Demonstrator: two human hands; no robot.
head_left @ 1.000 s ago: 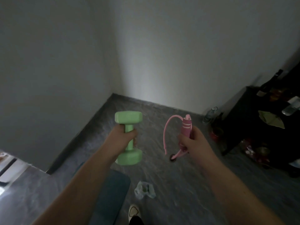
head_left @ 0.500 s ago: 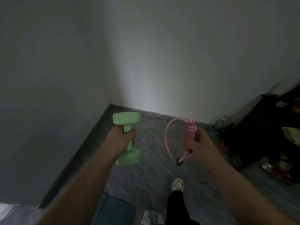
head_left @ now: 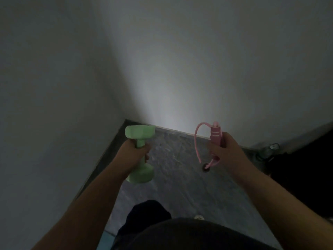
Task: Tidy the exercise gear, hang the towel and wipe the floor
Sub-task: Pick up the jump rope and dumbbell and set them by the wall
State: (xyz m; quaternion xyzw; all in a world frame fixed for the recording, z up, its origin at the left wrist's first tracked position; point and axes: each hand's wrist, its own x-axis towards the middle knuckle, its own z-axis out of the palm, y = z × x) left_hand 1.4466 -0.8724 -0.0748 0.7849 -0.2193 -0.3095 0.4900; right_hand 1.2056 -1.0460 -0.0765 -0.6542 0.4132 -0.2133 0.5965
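Note:
A light green dumbbell (head_left: 140,134) stands upright in my left hand (head_left: 134,153), which grips its middle bar. My right hand (head_left: 227,152) grips the handles of a pink skipping rope (head_left: 215,134); a loop of pink cord curves out to the left and a small dark end piece dangles below the hand. Both hands are held out in front of me above the grey floor (head_left: 178,174), close to the corner of two pale walls.
A dark piece of furniture (head_left: 306,165) stands at the right with a clear bottle (head_left: 270,150) on the floor beside it. My dark-clothed body and knee fill the lower middle, with a shoe tip (head_left: 198,217) showing. A teal mat corner (head_left: 104,239) lies bottom left.
I have stepped closer to the room corner, so the walls fill more of the view. The crumpled cloth and most of the mat have dropped out of sight. Both hands keep their grips.

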